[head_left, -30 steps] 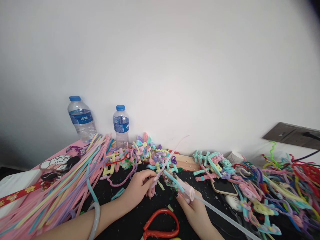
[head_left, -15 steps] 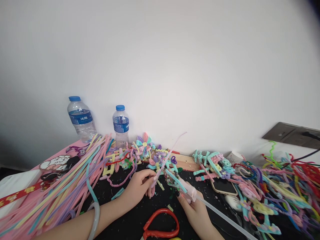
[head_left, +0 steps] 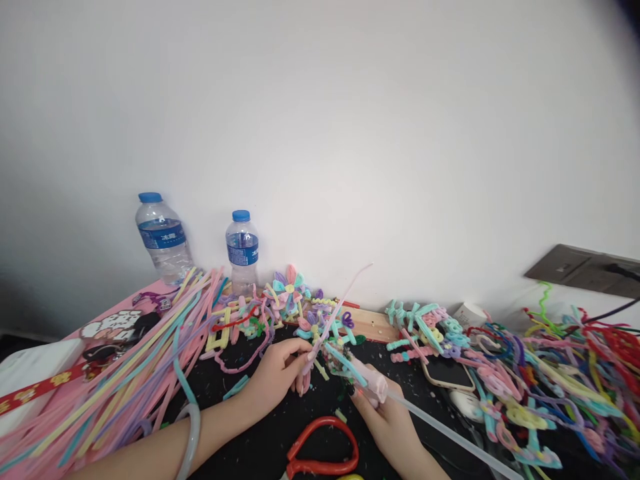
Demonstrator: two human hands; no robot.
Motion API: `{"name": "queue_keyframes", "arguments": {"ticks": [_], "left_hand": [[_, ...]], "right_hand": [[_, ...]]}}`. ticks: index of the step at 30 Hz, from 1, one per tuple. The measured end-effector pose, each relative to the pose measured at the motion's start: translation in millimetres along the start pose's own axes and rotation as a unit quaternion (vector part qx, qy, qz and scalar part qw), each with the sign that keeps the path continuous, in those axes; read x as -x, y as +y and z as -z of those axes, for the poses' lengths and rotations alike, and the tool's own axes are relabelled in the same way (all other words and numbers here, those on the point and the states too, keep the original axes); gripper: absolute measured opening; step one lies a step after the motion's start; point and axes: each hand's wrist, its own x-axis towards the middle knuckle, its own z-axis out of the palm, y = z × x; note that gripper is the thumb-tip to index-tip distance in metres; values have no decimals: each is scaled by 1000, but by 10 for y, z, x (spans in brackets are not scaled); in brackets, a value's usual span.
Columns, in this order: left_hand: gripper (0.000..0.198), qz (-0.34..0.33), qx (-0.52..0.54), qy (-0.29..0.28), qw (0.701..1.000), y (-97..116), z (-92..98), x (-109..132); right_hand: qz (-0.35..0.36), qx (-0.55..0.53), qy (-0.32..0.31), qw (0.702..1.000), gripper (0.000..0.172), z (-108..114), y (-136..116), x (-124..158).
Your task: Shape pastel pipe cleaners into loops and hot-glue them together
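Left hand (head_left: 280, 377) grip pinches a long pink fuzzy pipe cleaner (head_left: 340, 307) at its lower end; right hand (head_left: 393, 420) grip clasps a pink plastic glue gun (head_left: 373, 381) just beside.

Black table (head_left: 273, 437), pipe cleaners (head_left: 125, 380), bottles (head_left: 163, 237), scissors (head_left: 320, 445)

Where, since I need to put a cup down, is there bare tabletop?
Only small dark patches: between the straight pipe cleaners and the left hand, and between that forearm and the red scissors. The right side is buried under twisted pipe cleaners around a phone; the back edge is packed with pipe-cleaner flowers and two water bottles.
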Motion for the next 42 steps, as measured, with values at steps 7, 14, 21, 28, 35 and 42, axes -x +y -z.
{"name": "queue_keyframes", "arguments": {"ticks": [7,14,21,28,35,42], "left_hand": [[23,0,0,0,1000,7,-3,2],[22,2,-4,-1,1000,-12,3,-1],[22,6,-1,-2,1000,2,-1,16],[19,16,-9,-7,1000,-7,7,11],[22,16,-5,-4,1000,-8,5,8],[24,9,4,9,1000,57,0,12]], "right_hand": [[-6,1,-2,1000,17,-2,-8,-2],[-5,-4,7,1000,17,1,-20,-17],[-13,-1,11,1000,17,-4,8,7],[-28,-23,9,999,19,10,-39,-30],[-50,-34,55,997,15,-2,14,6],[-92,-31,86,992,24,54,-34,-7]]}}
